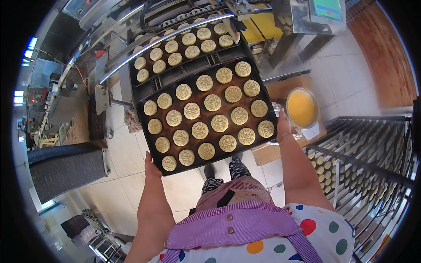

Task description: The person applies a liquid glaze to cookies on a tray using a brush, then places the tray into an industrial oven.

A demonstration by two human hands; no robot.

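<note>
A dark baking tray point(199, 172) tilts in front of me, bearing rows of round, fluted, stamped mooncakes point(212, 102), pale and raw-looking. My left hand point(152, 166) grips the tray at its near left corner, thumb along the outer side and fingers mostly hidden under it. At the right edge my right hand point(283, 126) holds the same tray, its fingers partly hidden by the rim. A bowl of yellow liquid point(301, 108) stands just beyond the right hand. The tray's far edge meets the conveyor, where a second tray of mooncakes point(189, 39) lies.
A shiny metal bar point(166, 46) crosses over the second tray. To the right stands a metal rack point(372, 162) with more trays of cakes. Cardboard point(289, 87) lies beneath the bowl. A dark-covered belt point(66, 168) juts out at the left. Machine frames surround the far side.
</note>
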